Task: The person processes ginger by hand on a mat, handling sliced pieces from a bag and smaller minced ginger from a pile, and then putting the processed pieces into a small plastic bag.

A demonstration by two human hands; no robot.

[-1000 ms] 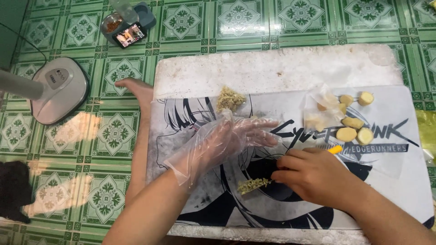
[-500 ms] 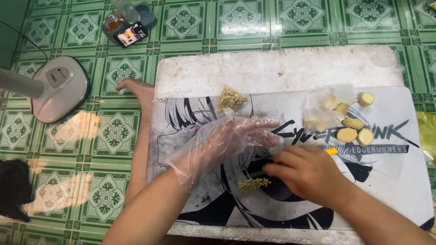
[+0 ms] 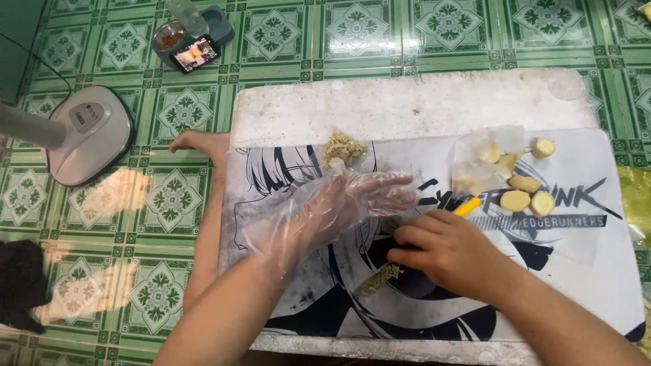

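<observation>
Yellow-handled knife point(image 3: 468, 205), grasped in right hand point(image 3: 444, 251), is shifted slightly left since earlier; gloved left hand point(image 3: 339, 203) lies released, flat beside minced ginger point(image 3: 380, 278).

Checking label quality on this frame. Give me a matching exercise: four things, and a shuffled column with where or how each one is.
Things:
1. left hand
2. right hand
3. peeled ginger pieces
4. fan base

Descriptions:
A. on the green tiled floor, left of the board
B. bare, gripping a yellow-handled tool
C. covered by a clear plastic glove
D. pale yellow, at the mat's upper right

Pairs: 1-C, 2-B, 3-D, 4-A
</observation>
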